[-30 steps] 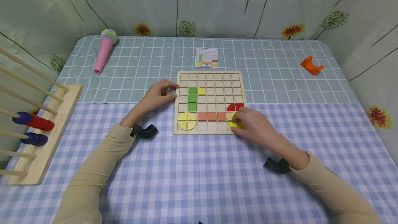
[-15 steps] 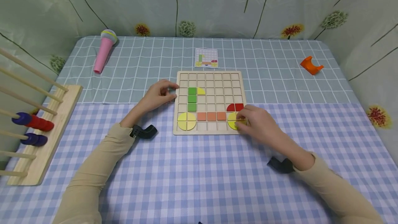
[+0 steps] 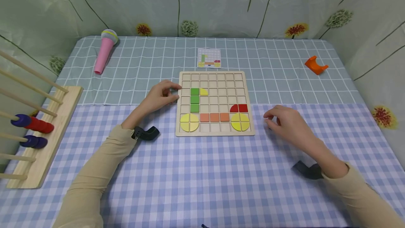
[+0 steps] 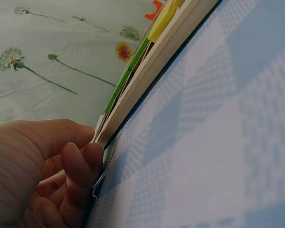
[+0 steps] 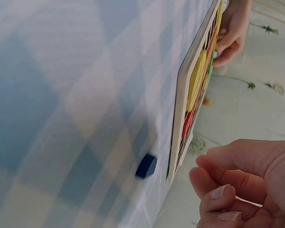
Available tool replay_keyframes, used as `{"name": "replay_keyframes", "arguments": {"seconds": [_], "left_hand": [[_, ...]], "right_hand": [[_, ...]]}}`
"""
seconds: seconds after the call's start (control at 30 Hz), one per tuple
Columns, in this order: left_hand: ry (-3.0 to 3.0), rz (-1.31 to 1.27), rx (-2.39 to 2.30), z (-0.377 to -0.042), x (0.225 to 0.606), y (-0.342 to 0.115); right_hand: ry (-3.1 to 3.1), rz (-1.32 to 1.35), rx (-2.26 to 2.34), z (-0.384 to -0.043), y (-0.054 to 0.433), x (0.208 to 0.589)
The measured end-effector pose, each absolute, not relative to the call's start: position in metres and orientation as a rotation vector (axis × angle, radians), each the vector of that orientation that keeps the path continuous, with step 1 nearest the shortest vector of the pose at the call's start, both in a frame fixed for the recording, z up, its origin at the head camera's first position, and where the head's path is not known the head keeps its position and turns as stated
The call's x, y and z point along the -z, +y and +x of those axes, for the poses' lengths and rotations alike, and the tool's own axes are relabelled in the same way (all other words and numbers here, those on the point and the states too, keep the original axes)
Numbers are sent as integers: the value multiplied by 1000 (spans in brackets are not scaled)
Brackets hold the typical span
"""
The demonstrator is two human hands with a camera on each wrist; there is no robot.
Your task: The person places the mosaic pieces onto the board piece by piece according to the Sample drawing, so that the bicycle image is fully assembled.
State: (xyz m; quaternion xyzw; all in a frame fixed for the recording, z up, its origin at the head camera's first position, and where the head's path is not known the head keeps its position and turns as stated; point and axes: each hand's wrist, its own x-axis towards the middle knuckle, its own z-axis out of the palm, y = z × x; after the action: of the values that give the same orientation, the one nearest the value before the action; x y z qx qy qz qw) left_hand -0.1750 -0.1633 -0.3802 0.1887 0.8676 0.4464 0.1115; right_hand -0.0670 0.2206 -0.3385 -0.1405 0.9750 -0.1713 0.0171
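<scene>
A wooden grid board lies mid-table. Green squares run down its left part, with a yellow quarter piece beside the top one. Lower down are a left yellow circle, orange squares, a right yellow circle and red pieces. My left hand touches the board's left edge with thumb and fingertips, as the left wrist view shows too. My right hand hovers right of the board, fingers loosely curled, holding nothing. A dark blue piece lies near it on the cloth.
Behind the board lies a pattern card. A pink toy microphone is at the back left, and an orange curved piece at the back right. A wooden rack with rods and beads takes up the left side.
My right hand has let go of the yellow piece at the lower right circle and moved right, off the board. The whole circle now shows. My left hand stays at the board's edge.
</scene>
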Motion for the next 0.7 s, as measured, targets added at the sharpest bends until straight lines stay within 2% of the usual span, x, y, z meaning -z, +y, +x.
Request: {"name": "replay_keyframes", "arguments": {"seconds": [0.27, 0.53, 0.7], "left_hand": [[2546, 548, -1301, -163, 356, -156], [2547, 569, -1323, -177, 384, -165], [2536, 575, -1337, -179, 386, -166]], "right_hand": [[2980, -314, 478, -63, 236, 338], [2919, -251, 430, -62, 241, 341], [2892, -260, 423, -62, 242, 343]]}}
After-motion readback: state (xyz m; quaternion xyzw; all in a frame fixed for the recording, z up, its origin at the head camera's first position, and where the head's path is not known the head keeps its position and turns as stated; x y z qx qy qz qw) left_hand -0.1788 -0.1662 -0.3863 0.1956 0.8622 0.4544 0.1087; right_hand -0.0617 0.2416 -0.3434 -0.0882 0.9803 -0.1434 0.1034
